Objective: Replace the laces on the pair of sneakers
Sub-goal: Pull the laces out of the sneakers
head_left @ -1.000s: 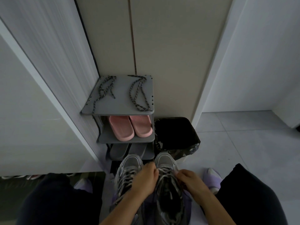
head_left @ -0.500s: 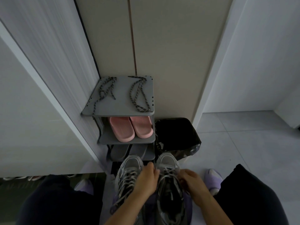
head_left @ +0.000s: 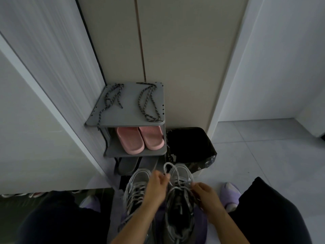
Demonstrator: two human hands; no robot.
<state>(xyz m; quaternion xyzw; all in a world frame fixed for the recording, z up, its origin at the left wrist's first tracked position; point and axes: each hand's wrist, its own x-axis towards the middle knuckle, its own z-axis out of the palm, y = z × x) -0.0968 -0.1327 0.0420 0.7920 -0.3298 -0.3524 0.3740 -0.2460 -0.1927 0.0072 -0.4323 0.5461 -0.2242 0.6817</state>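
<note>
text: none legible | labels: none | brands: none

Pale lace [head_left: 170, 163] now drawn out of the right sneaker [head_left: 179, 213] near the toe; a loose loop stands above the toe, not there before. Left hand [head_left: 156, 188] has lifted, pinching the loop's near strand. Right hand [head_left: 204, 197] has slid outward to the sneaker's edge, seemingly gripping the other strand; dim view.
</note>
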